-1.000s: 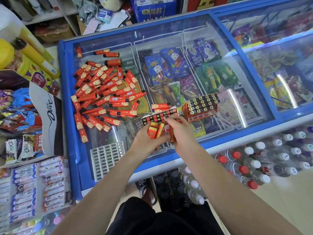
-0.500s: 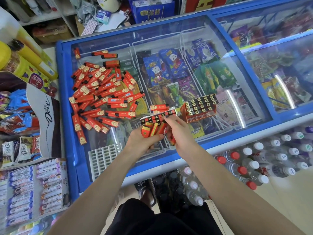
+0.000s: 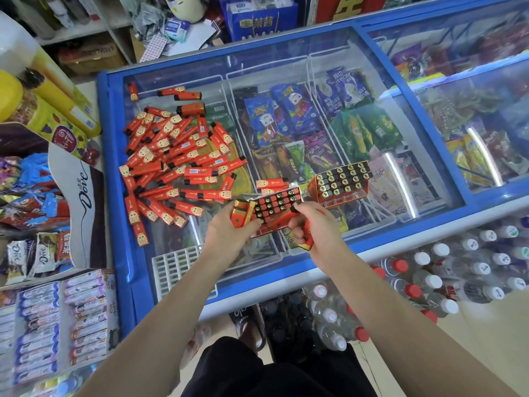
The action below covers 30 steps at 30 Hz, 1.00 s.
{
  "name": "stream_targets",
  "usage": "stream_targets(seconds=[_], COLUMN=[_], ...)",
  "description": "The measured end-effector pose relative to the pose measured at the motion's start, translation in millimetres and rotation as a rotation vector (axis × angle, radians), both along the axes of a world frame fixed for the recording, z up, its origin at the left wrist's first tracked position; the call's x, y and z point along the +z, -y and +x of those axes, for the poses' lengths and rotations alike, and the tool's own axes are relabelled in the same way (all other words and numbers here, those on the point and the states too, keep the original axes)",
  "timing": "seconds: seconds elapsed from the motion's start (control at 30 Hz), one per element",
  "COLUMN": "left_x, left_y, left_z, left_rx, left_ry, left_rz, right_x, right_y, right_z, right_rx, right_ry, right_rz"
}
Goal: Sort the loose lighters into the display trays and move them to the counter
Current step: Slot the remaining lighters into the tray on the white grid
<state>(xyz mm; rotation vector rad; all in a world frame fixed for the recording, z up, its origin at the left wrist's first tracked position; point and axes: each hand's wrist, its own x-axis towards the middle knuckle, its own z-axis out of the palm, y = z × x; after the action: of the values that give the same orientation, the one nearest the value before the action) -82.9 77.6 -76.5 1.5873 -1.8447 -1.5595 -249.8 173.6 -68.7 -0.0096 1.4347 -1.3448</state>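
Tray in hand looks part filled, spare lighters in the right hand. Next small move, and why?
Probably slot one lighter from the right hand into an open slot of the held tray. The left hand grips the tray's left end, steadying it; the right fingers pinch at its right edge while clutching red lighters. The full tray sits beside it on the freezer lid.

Shop interior: blue-framed glass-top freezer [image 3: 113,179] with ice creams inside, bottled water packs [image 3: 446,279] on pale floor [image 3: 486,339], snack racks [image 3: 43,325] left, cluttered shelves [image 3: 86,27] behind.
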Motion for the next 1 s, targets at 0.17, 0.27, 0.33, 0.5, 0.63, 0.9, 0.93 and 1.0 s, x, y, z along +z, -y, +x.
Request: stream_targets(seconds=[0.17, 0.27, 0.33, 0.5, 0.63, 0.9, 0.93, 1.0], left_x=[-11, -18, -16, -13, -12, -10, -11, -14], left_y=[3, 3, 2, 1, 1, -1, 0, 0], left_z=[1, -2, -4, -5, -6, -5, -5, -4], left_rx=[0.015, 0.021, 0.025, 0.024, 0.019, 0.006, 0.006, 0.02], left_ry=[0.054, 0.11, 0.118, 0.143, 0.152, 0.185, 0.185, 0.187], left_rz=[0.003, 0.007, -0.007, -0.027, -0.022, -0.023, -0.024, -0.024], right_x=[-13, -20, -24, -29, -27, -33, -32, -31], right_y=[-6, -6, -5, 2, 8, 13, 15, 19], right_z=[-4, 1, 6, 17, 24, 29, 28, 26], right_rx=[-0.033, 0.014, 0.062, 0.181, 0.255, -0.004, -0.001, -0.006], right_ry=[-0.156, -0.241, -0.297, -0.414, -0.477, 0.04, 0.044, 0.023], right_rz=[0.059, 0.075, 0.085, 0.079, 0.082, 0.225, 0.24, 0.267])
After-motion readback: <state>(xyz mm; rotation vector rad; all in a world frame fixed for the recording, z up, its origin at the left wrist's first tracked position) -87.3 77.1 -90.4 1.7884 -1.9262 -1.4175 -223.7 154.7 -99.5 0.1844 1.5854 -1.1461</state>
